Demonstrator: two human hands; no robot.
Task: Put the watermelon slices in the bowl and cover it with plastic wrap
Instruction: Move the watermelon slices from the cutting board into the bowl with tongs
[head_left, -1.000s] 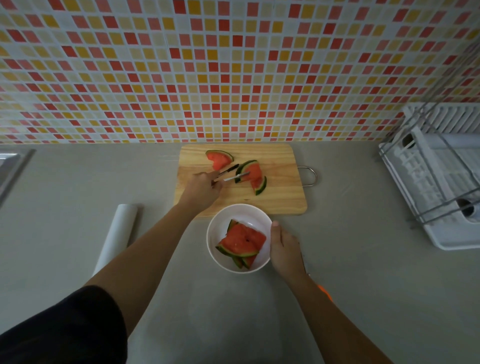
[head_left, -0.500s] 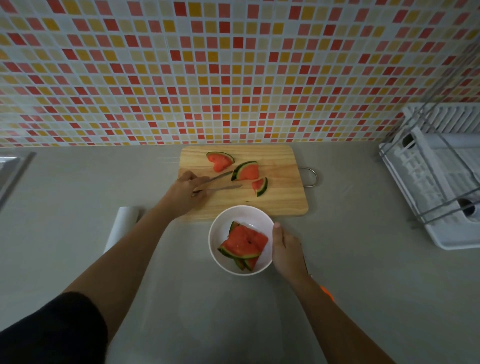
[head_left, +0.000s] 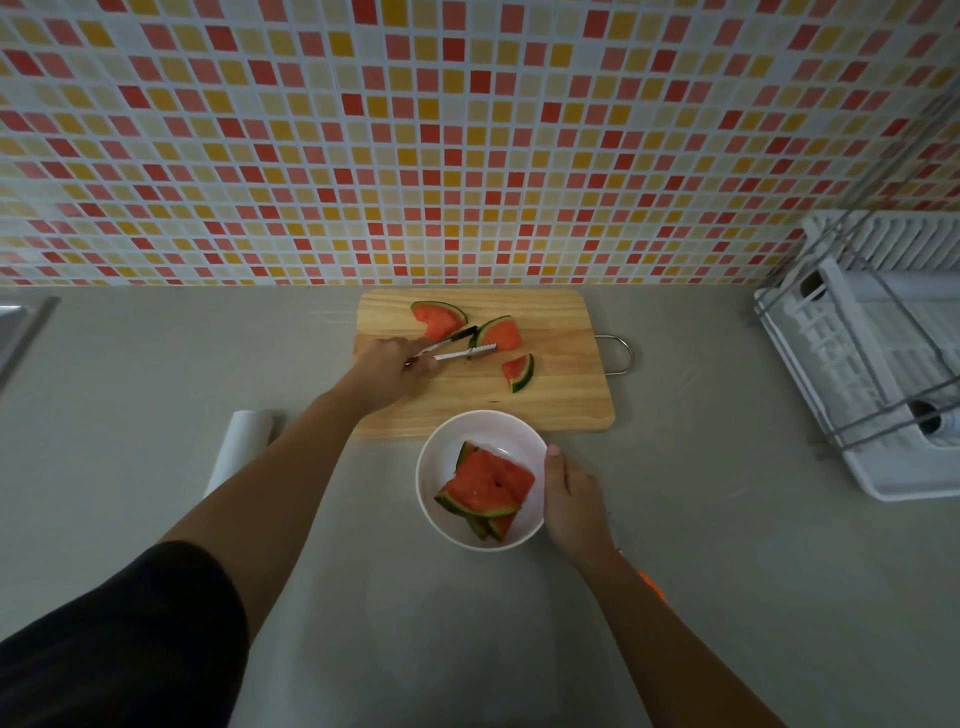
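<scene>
The left hand (head_left: 395, 366) grips the tongs (head_left: 457, 345), tips set either side of the middle watermelon slice (head_left: 501, 332) on the cutting board (head_left: 561, 395). The right hand (head_left: 574, 493) holds the bowl (head_left: 441, 467) by its rim. Clamp at the rind, lift level, and release low inside the bowl.

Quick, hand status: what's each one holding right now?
Left hand: gripping the tongs.
Right hand: holding the bowl by its side, thumb at the rim.

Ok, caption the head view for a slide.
Left hand holds tongs at a watermelon slice on the cutting board; right hand holds the bowl.
</scene>
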